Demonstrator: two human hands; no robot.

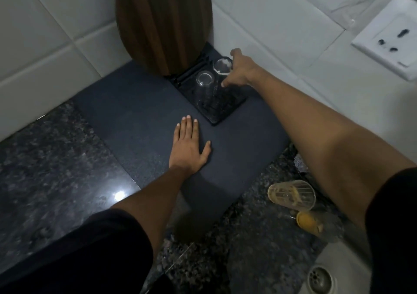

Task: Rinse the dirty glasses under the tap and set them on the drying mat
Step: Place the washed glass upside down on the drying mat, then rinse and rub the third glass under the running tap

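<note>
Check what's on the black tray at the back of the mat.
Two clear glasses upside down on the tray: one free, one under the right hand. The cutting board covers the tray's far corner.

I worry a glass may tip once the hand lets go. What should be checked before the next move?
1. Far glass inside the black tray: ok.
2. Far glass fully set down: cannot tell; right hand holds it.
3. Gap to near glass: cannot tell, they look close.
4. Left hand flat on drying mat, away from the tray: ok.
5. All glasses rinsed: not ok; two dirty glasses wait by the sink.
</note>
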